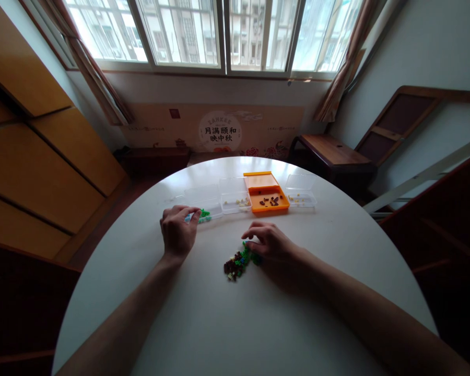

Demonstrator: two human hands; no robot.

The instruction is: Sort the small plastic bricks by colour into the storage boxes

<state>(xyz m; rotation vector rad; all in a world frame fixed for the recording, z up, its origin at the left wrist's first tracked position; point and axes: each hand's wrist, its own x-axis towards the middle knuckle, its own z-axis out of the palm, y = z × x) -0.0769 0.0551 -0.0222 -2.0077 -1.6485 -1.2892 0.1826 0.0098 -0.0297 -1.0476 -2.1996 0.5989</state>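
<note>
My left hand (179,230) is over the left clear plastic box (215,210), thumb and index finger drawn together at its near side. Small green pieces (204,213) and pale blue-green ones lie in that box by the fingertips; whether the pinch holds one is too small to tell. My right hand (272,241) rests at the right side of a pile of tiny building bricks (235,265), brown, green, cream and a little blue. Its curled thumb and index finger close around a small green piece (245,244) at the pile's top edge.
Beyond the hands on the round white table (203,324) stand an open orange box (270,209) with brown pieces, a clear box (235,210) with cream pieces and another clear box (303,204) with yellow ones. A wooden chair (332,149) is behind the table, right.
</note>
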